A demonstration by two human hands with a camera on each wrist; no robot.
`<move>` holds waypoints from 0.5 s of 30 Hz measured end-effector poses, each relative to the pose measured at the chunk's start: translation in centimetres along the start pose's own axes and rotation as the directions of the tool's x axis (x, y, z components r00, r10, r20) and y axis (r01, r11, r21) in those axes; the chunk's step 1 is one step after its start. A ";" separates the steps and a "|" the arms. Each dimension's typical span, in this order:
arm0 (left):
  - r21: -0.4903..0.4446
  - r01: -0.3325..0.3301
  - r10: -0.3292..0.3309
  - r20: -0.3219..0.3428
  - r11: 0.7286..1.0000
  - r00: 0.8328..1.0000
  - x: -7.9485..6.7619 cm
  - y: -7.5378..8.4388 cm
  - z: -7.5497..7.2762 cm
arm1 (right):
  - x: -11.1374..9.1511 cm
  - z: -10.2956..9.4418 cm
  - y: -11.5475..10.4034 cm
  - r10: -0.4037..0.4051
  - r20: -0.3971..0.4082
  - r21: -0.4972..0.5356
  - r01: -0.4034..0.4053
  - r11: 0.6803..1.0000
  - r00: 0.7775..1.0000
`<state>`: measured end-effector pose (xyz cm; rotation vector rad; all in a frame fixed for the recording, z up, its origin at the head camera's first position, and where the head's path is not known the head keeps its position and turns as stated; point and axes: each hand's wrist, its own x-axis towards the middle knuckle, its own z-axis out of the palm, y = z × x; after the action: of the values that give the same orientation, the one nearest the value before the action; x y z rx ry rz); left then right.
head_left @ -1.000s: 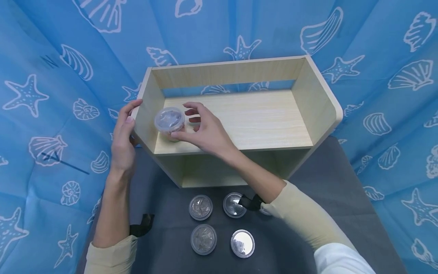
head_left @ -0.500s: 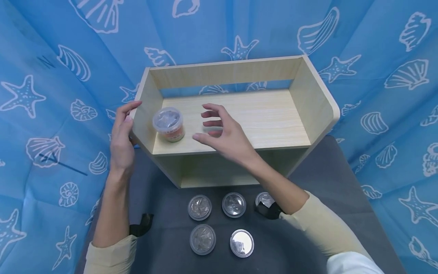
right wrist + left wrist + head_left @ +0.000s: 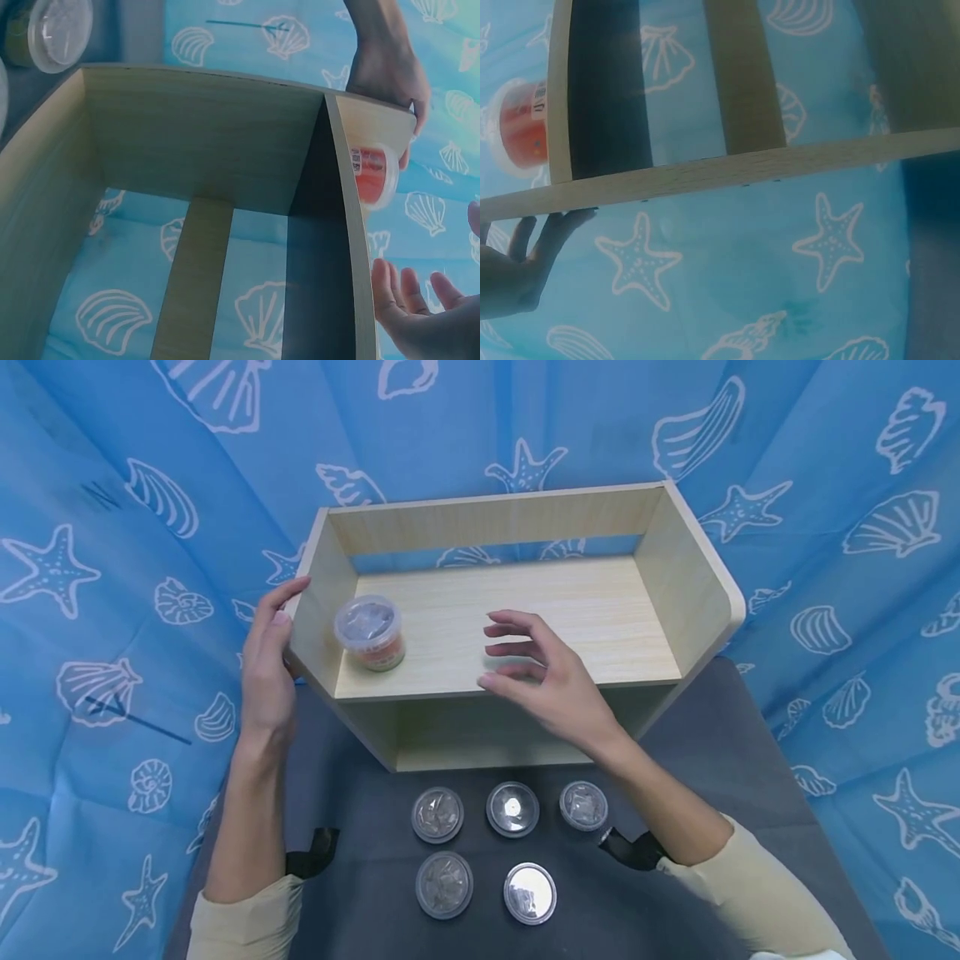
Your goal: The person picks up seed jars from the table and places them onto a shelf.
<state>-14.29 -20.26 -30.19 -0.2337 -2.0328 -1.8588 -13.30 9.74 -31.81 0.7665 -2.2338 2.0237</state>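
My left hand (image 3: 267, 672) touches the outer left side of a two-level pale wooden shelf (image 3: 517, 627), its fingertips against the panel in the left wrist view. On the upper board, close to that left side, stands a round lidded plastic tub (image 3: 371, 633) upright. The right wrist view shows the red contents and a printed label through the tub's (image 3: 371, 176) wall. Over the front middle of the same board is my right hand (image 3: 555, 685), fingers loosely curved and apart, with nothing in them. It is well to the right of the tub.
Several lidded round tubs, among them a front tub (image 3: 530, 893) with a glare on its lid, stand in two rows on the dark grey tabletop (image 3: 360, 860) before the shelf. A blue curtain (image 3: 112, 610) with shell prints hangs behind and on both sides.
My right hand has let go of the tub and moved right and toward me. The tub stays at the left of the upper board. My left hand keeps its place on the shelf.
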 end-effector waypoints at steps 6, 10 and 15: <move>0.009 0.002 -0.001 -0.019 1.000 1.000 0.0 -0.1 0.0 | -1.5 -1.1 0.2 -0.032 0.011 0.009 0.032 0.999 0.999; -0.010 -0.015 0.015 -0.013 1.000 1.000 0.0 -0.1 0.1 | -2.8 -2.1 0.6 -0.031 0.039 0.011 0.030 0.999 0.999; -0.019 -0.037 0.037 -0.008 0.999 0.999 0.0 -0.3 0.2 | -4.3 -3.1 1.4 -0.035 0.090 0.002 0.035 0.999 0.995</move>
<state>-14.49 -20.07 -30.49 -0.2667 -1.9937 -1.8546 -10.93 14.19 -34.08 0.9080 -2.2494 2.0127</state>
